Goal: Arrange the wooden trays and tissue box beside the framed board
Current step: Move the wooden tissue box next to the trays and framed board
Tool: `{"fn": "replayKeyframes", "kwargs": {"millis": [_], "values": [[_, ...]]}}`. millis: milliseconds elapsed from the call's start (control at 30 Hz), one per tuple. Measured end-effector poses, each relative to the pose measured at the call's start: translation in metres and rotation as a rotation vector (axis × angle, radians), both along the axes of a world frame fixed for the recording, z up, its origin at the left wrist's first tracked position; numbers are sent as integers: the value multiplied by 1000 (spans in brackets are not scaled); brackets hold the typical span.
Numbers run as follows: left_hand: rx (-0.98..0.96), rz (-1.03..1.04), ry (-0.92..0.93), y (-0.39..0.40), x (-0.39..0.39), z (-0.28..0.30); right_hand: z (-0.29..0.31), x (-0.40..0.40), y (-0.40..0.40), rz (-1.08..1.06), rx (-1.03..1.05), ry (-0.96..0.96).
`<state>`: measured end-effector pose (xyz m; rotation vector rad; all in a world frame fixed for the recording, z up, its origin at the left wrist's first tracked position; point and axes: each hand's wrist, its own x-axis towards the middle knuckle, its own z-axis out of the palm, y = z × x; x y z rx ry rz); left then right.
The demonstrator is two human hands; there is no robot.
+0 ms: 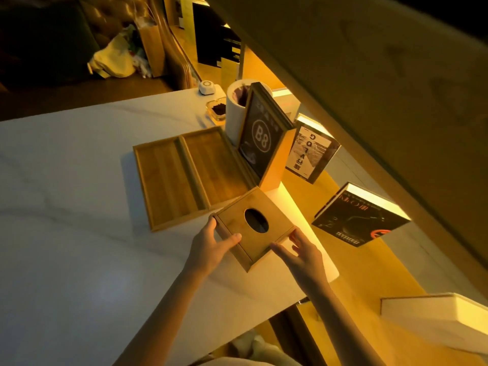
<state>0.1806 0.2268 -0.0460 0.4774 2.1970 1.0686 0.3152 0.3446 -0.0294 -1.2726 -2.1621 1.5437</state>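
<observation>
A wooden tissue box [239, 220] with a dark oval slot in its lid rests on the white table [66, 207], just in front of the framed board [260, 136] marked "B8". My left hand [214, 243] grips the box's near left corner, thumb on the lid. My right hand [297, 249] touches its near right corner with the fingers spread. Two wooden trays lie flat side by side left of the board: the left tray [166, 180] and the right tray [214, 165], which touches the board's base.
A white cylindrical bin [233, 109] stands behind the board, with a small glass dish [217, 109] and a white round device [206, 87] beyond. Books [361, 215] lie on the lit shelf to the right. The table's edge runs close to the box.
</observation>
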Motion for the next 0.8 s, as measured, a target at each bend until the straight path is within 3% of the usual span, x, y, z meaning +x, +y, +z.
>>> {"fn": "replayKeyframes", "kwargs": {"millis": [800], "values": [[8,-29,-51,11,23,-24,-30,13,20,-5,-63,-34]]}}
